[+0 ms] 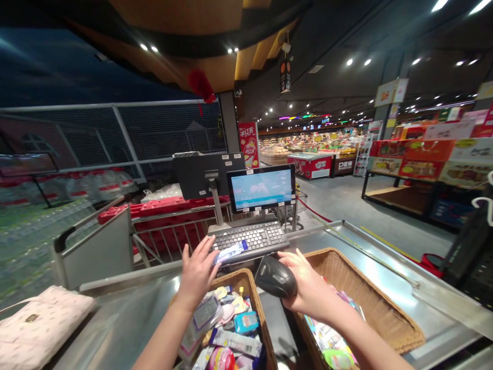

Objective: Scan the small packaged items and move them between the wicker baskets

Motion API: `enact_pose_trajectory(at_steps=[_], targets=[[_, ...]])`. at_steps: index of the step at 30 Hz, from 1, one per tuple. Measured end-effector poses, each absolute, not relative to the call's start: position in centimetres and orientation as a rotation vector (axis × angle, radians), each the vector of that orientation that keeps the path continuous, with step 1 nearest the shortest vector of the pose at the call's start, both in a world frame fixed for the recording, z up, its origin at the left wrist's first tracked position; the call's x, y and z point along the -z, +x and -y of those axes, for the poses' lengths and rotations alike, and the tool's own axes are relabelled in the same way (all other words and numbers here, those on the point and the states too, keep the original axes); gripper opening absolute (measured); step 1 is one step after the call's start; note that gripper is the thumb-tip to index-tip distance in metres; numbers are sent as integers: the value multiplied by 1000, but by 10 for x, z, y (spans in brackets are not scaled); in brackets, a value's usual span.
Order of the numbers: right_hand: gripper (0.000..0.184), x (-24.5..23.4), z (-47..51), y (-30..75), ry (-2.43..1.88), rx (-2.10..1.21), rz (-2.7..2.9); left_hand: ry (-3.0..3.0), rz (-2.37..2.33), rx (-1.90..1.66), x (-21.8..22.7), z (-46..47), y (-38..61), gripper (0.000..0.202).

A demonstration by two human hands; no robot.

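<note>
A slim white-and-blue packet [231,251] is in my left hand [196,275], pinched by the thumb side above the front of the keyboard [252,237]. Its kind is not readable. My right hand [310,288] grips a black handheld barcode scanner [274,277], tilted to the left. Below my left hand stands a wicker basket [265,329] of small packaged goods, among them a blue pack [246,322] and a pink round item [221,358]. A second wicker basket [379,295] with colourful packs lies under my right forearm, which hides part of it.
Behind the keyboard stands a lit monitor [262,188], with a second screen [196,177] seen from its back. A pink bag [42,329] lies on the metal counter [131,303] at left. Stacked boxes [419,154] stand at far right.
</note>
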State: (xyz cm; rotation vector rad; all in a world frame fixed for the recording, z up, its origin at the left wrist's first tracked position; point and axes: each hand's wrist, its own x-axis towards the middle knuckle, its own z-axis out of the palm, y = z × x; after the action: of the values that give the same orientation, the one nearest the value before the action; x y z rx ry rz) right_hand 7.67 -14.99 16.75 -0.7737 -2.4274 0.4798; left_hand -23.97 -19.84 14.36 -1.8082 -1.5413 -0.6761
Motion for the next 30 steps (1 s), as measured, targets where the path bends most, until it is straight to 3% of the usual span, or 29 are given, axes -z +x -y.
enact_pose_trajectory(at_steps=[18, 30], targets=[[47, -155, 171, 46, -726, -542, 2481, -1849, 1641, 498, -116, 242, -275, 21], [50, -123, 189, 27, -669, -641, 2587, -2053, 1803, 445, -60, 302, -286, 23]])
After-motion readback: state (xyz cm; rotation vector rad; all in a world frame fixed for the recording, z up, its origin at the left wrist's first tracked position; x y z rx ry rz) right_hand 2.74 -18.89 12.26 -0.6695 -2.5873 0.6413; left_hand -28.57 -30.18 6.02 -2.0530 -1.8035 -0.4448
